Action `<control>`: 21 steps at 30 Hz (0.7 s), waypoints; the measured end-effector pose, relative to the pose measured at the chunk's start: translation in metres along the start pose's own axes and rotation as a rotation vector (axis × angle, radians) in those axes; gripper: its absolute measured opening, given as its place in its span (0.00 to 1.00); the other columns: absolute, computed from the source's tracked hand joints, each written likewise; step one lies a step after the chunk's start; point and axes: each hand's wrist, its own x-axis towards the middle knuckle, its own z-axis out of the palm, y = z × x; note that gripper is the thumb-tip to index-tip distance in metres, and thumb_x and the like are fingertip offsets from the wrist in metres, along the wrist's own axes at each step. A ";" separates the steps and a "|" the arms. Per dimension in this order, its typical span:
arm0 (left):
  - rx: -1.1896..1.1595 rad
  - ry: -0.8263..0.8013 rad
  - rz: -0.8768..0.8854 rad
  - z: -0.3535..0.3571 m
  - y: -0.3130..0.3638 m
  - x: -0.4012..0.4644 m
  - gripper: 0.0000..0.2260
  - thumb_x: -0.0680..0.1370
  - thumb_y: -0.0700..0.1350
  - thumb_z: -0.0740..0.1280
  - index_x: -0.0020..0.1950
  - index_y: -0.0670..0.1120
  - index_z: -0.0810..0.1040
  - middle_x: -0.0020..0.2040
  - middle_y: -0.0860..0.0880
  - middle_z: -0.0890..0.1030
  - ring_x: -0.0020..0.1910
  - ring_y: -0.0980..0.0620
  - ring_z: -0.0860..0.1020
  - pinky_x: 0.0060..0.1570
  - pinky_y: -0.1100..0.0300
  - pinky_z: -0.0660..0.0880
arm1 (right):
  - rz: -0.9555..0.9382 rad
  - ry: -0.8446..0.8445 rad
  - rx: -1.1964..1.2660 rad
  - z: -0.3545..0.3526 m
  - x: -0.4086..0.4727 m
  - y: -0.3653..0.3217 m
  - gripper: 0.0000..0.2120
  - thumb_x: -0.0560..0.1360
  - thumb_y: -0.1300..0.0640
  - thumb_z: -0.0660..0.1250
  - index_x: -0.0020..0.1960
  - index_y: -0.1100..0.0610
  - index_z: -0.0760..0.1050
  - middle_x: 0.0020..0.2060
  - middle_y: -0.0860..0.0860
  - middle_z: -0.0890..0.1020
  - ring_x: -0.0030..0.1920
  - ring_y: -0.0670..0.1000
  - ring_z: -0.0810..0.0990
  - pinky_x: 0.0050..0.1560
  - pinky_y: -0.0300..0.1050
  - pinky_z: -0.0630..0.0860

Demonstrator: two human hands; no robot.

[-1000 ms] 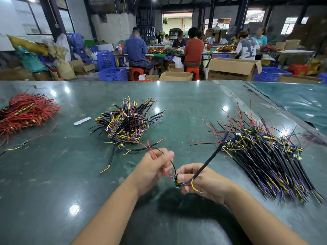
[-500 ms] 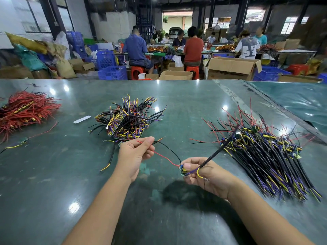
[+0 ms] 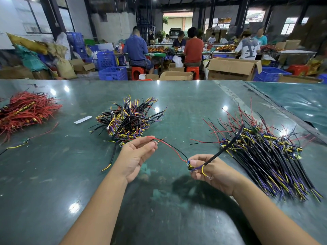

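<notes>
Workshop hall: people seated at far benches, cartons and blue crates behind them. Our glossy green counter (image 3: 53,183) carries three heaps: the red wire heap (image 3: 26,110) far left, the tangled heap (image 3: 127,119) at centre, and the ordered heap (image 3: 265,156) on the right. A white strip (image 3: 82,119) lies between the first two.

We hold one harness above the counter, front and middle, strung between both hands. Our right hand (image 3: 214,174) pinches its small circuit board (image 3: 190,167) between thumb and curled fingers. The black cable (image 3: 224,149) rises out of that grip toward the ordered heap, and the yellow lead (image 3: 203,172) with its ring terminal hangs across the fingers. Our left hand (image 3: 136,156) pinches the free ends of the thin red and black leads (image 3: 169,147) between thumb and fingers, so they run in a shallow arc back to the board.

We judge this to be drawing out and checking the two thin leads before the piece joins a heap.

Risks from here:
- If the hands spread further, the arc goes taut and the pull lands on the joints at the board, so a lead could tear off.
- The cable's far end sits over the ordered heap. A swing of the right hand could hook it there and drag neighbours out of line.
- The pinch on the lead ends is light, and they could slip free.
</notes>
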 end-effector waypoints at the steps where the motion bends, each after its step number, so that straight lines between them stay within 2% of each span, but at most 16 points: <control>1: 0.032 0.008 0.006 -0.001 0.000 0.000 0.07 0.71 0.33 0.67 0.46 0.41 0.81 0.37 0.46 0.84 0.35 0.55 0.83 0.36 0.67 0.79 | 0.001 0.008 0.009 -0.001 0.001 0.000 0.02 0.64 0.60 0.72 0.35 0.58 0.82 0.31 0.53 0.79 0.29 0.48 0.77 0.34 0.37 0.75; 4: 0.076 0.002 0.020 -0.005 0.000 0.001 0.06 0.74 0.36 0.67 0.45 0.43 0.83 0.38 0.47 0.84 0.36 0.54 0.83 0.36 0.65 0.79 | 0.003 0.022 0.018 -0.004 0.001 0.000 0.02 0.63 0.60 0.72 0.36 0.58 0.82 0.31 0.53 0.79 0.29 0.48 0.78 0.33 0.36 0.77; 8: 0.121 -0.056 0.023 -0.003 0.000 -0.002 0.07 0.68 0.45 0.70 0.43 0.47 0.85 0.39 0.49 0.84 0.36 0.56 0.82 0.35 0.66 0.77 | 0.001 0.005 -0.038 -0.005 0.003 0.002 0.02 0.64 0.59 0.73 0.36 0.58 0.82 0.31 0.53 0.78 0.29 0.48 0.75 0.35 0.38 0.75; 11: 0.181 -0.023 0.019 0.002 -0.005 -0.002 0.08 0.67 0.49 0.71 0.41 0.45 0.83 0.36 0.49 0.83 0.32 0.57 0.80 0.33 0.68 0.76 | -0.004 -0.044 -0.102 -0.005 0.002 0.004 0.04 0.65 0.60 0.72 0.39 0.60 0.80 0.32 0.55 0.79 0.30 0.50 0.76 0.33 0.38 0.74; 16: 0.422 0.060 -0.011 0.008 -0.016 -0.001 0.11 0.74 0.47 0.70 0.33 0.44 0.77 0.27 0.49 0.79 0.25 0.57 0.74 0.25 0.69 0.71 | -0.012 -0.053 -0.149 -0.001 0.001 0.006 0.07 0.65 0.60 0.73 0.41 0.62 0.79 0.33 0.54 0.79 0.30 0.49 0.76 0.33 0.38 0.75; 18: 0.461 0.081 -0.026 0.008 -0.019 -0.001 0.12 0.76 0.46 0.68 0.35 0.43 0.78 0.27 0.49 0.79 0.24 0.57 0.74 0.25 0.69 0.71 | -0.018 -0.041 -0.152 0.000 0.001 0.005 0.05 0.67 0.62 0.72 0.41 0.62 0.78 0.33 0.54 0.78 0.31 0.49 0.76 0.33 0.37 0.75; 21: 0.373 0.072 -0.029 0.008 -0.020 -0.001 0.08 0.78 0.43 0.67 0.41 0.42 0.80 0.31 0.48 0.81 0.26 0.58 0.76 0.26 0.69 0.73 | -0.019 -0.042 -0.169 0.000 0.000 0.005 0.01 0.71 0.65 0.70 0.41 0.62 0.78 0.33 0.53 0.79 0.31 0.49 0.76 0.34 0.37 0.75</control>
